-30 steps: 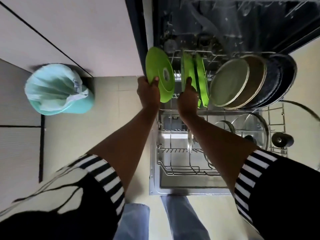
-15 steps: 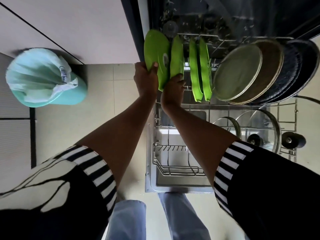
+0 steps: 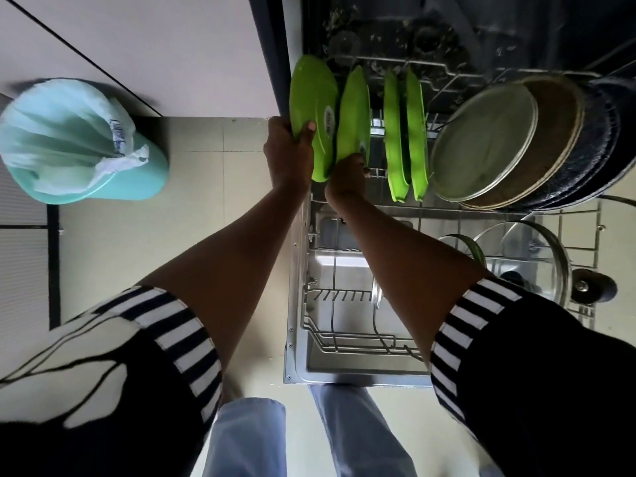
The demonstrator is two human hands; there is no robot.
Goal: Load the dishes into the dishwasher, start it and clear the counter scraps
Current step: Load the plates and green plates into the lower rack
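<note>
1. Loading dishes, well short of starting the dishwasher [image 3: 447,36] or clearing any counter scraps, none of which show here.
2. Upper centre of the frame: gripping the outer green plate [image 3: 311,105] by its lower rim with the left hand [image 3: 287,156], thumb pressed across the face; held on edge and, by the look of it, not yet seated.
3. Just right of that: pinching the bottom edge of the second green plate [image 3: 354,111] with the right hand [image 3: 346,177], fingers curled under and mostly hidden. Close against the outer plate, touching or nearly; cannot tell which.
4. Further right, already upright in the lower rack [image 3: 358,340]: two more green plates [image 3: 406,132], then a leaning row of round pans [image 3: 499,142]. Glass lids [image 3: 530,259] at lower right.
5. Off at upper left, on the floor: a lined bin [image 3: 79,139].
6. Next, probably: lower the second plate between the tines, let go, then seat the outer one in the neighbouring slot — keeping a gap so the rims do not knock.
</note>
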